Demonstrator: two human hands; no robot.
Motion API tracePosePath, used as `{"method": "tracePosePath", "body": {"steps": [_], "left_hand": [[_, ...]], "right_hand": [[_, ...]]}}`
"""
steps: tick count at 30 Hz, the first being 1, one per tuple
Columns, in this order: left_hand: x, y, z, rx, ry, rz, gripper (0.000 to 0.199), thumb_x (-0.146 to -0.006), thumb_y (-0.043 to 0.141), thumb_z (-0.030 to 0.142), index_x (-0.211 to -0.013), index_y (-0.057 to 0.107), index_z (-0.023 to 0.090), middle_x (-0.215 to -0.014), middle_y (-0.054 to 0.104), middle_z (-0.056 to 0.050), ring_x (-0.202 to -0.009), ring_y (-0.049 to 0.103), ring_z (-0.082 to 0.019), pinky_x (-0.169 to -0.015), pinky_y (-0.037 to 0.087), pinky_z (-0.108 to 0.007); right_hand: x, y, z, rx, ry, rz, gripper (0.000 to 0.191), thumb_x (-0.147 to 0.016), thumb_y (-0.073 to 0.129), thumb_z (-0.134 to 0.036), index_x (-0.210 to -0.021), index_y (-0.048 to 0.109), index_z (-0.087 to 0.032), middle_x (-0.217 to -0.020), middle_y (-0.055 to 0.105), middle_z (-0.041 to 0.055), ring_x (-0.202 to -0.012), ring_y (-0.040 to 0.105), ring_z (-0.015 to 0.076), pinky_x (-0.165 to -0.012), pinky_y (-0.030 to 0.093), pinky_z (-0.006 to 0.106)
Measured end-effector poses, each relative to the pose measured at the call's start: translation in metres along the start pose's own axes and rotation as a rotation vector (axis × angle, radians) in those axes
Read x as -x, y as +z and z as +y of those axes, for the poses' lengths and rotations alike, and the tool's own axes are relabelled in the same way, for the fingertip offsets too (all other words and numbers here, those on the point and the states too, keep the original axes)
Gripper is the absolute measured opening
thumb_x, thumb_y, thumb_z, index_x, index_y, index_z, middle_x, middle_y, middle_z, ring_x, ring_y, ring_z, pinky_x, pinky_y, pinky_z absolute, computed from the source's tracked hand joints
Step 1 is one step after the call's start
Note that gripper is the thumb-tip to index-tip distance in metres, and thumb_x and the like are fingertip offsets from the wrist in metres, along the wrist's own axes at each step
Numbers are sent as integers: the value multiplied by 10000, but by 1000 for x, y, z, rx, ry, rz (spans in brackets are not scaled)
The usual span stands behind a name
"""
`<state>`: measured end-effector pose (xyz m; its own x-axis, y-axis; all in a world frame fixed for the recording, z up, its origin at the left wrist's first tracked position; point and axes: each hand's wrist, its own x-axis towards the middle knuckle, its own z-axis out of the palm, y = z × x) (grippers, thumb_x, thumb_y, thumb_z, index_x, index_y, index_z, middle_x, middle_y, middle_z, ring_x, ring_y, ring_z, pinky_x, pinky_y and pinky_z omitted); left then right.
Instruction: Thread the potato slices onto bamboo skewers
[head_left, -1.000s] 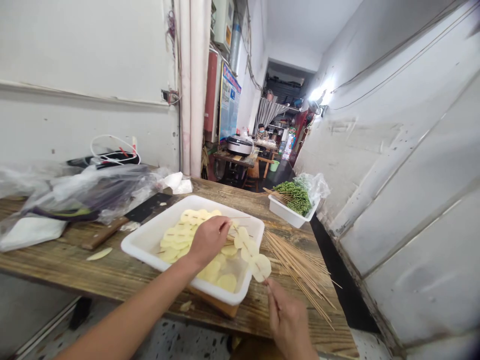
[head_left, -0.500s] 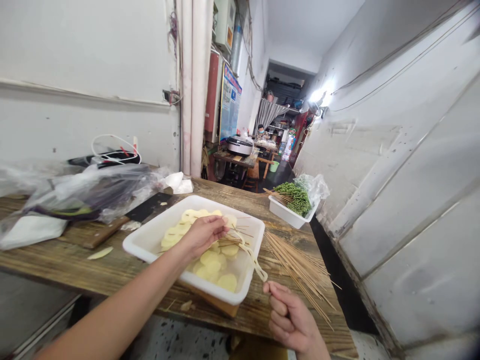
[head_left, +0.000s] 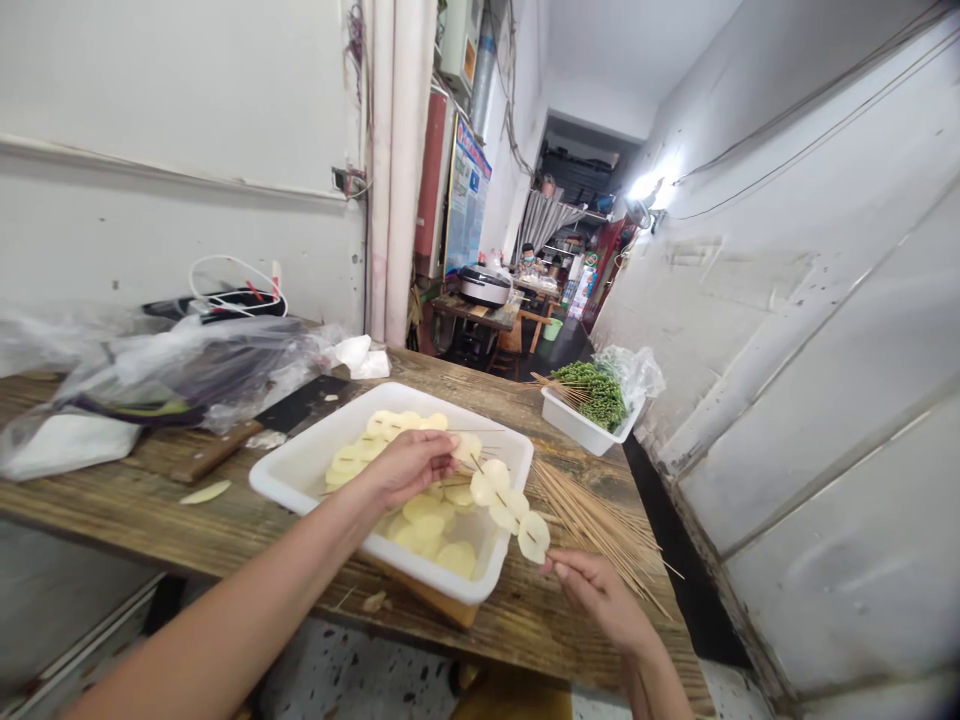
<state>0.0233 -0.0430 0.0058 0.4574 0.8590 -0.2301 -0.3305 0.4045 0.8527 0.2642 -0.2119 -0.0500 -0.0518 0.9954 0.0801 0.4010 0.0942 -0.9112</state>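
My left hand (head_left: 409, 468) hovers over a white plastic tray (head_left: 315, 432) of pale raw potato slices (head_left: 427, 535), its fingers curled around a thin wooden skewer (head_left: 469, 470). Several round slices (head_left: 504, 510) are threaded along that skewer, which reaches out past the tray's right rim. My right hand (head_left: 596, 592) pinches the skewer's far end, just beyond the last slice. More slices lie in the tray beneath my left hand, partly hidden by it.
A loose bundle of bamboo skewers (head_left: 600, 530) lies on the wooden table (head_left: 480, 625) to the right. Behind the tray are a cleaver (head_left: 214, 450) and a plastic bag (head_left: 180, 365). A small white tray of green sprigs (head_left: 589, 410) stands farther back, against the wall.
The threaded slices have turned from edge-on to face-up. My right hand has moved up and left, closer to the tray, and the view has shifted slightly.
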Motion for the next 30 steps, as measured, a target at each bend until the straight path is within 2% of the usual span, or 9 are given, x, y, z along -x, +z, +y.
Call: {"method": "tracePosePath", "body": {"steps": [4,8,10,16,20,22,24,26,30], "left_hand": [[-3,0,-6,-183,190,81,136,-647,697,240,-646,621,128,-539,602,9,-517,557,-89,-563,460,-204],[-9,-5,-13,-438,383,284,228,-655,667,349,-742,667,139,-577,661,-13,-558,602,-139,-623,482,-262],[-11,-6,-15,-434,374,322,255,-653,655,376,-745,663,138,-583,668,-20,-572,617,-156,-629,490,-276],[-7,-1,-13,-554,440,199,234,-598,678,333,-741,657,148,-689,694,-23,-657,632,-168,-652,478,-264],[-1,3,-12,-728,524,232,161,-637,621,303,-700,656,159,-628,660,9,-612,597,-152,-587,439,-236],[0,3,-13,-768,569,225,153,-672,587,303,-674,644,161,-600,638,18,-591,577,-141,-564,419,-226],[-1,1,-15,-754,595,216,160,-695,567,303,-679,637,160,-612,638,15,-599,574,-139,-566,413,-224],[-2,-1,-16,-723,599,213,164,-701,569,306,-705,639,159,-640,651,7,-621,582,-144,-585,419,-228],[-5,-1,-17,-653,580,181,181,-700,601,326,-753,643,158,-666,664,-3,-656,601,-153,-634,438,-241]], "right_hand": [[-11,-5,7,31,21,-20,332,-893,456,-413,-897,671,-159,-473,448,-53,-412,403,86,-441,382,190],[-10,6,-9,274,-185,136,284,-912,429,-310,-969,673,-177,-818,664,68,-770,618,174,-749,485,287],[-4,15,-14,404,-229,203,295,-919,399,-272,-1038,653,-179,-858,680,91,-775,641,182,-758,491,290],[8,37,-14,567,-278,333,316,-912,363,-223,-1045,638,-143,-656,660,76,-540,625,172,-576,494,247],[10,47,-25,282,-226,304,272,-908,414,-282,-992,644,-164,-794,661,86,-737,641,177,-675,493,250],[11,51,-29,13,-73,253,258,-892,465,-352,-929,642,-168,-619,580,21,-576,578,129,-546,463,204],[11,53,-30,-333,120,164,268,-861,514,-418,-873,619,-172,-436,362,-80,-349,343,59,-364,316,151],[11,54,-29,-653,261,66,278,-821,563,-453,-838,587,-177,-405,206,-130,-304,132,28,-302,173,138],[10,55,-26,-862,305,31,309,-765,630,-470,-826,574,-172,-407,208,-142,-301,90,14,-295,137,145]]}}
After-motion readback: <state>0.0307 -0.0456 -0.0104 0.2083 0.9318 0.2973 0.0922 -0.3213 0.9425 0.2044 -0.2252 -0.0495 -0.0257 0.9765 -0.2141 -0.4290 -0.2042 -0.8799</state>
